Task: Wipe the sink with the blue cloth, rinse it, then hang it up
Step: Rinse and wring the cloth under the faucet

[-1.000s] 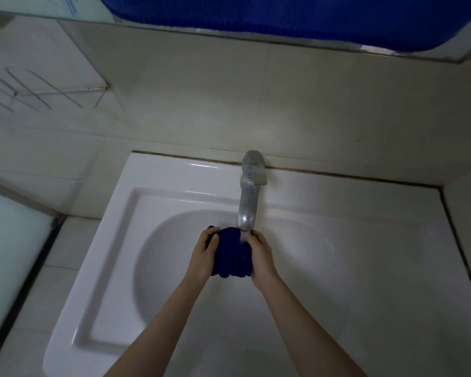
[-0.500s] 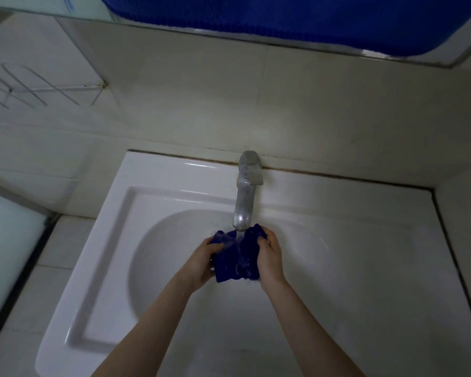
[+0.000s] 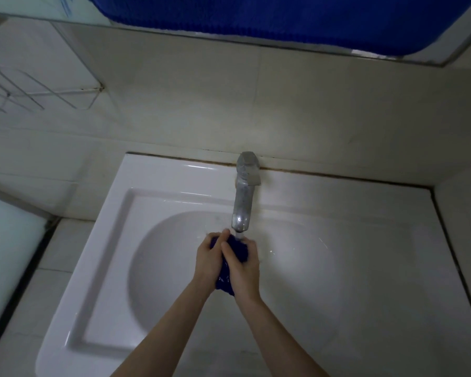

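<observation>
The blue cloth [image 3: 238, 248] is bunched into a wad between both hands, just under the spout of the metal tap [image 3: 242, 205], where water runs onto it. My left hand [image 3: 208, 261] grips the wad from the left. My right hand [image 3: 242, 268] wraps it from the right, fingers curled over the top. Part of the cloth sticks out below the palms. The hands hover over the bowl of the white sink [image 3: 152, 268].
A wire rack [image 3: 36, 91] is fixed to the tiled wall at upper left. A mirror edge [image 3: 229, 36] runs along the top, reflecting something blue. A tiled ledge borders the sink on the left, and a wall corner closes in at right.
The hands have closed together, squeezing the spread cloth into a tight wad under the running tap. The view has shifted slightly left.
</observation>
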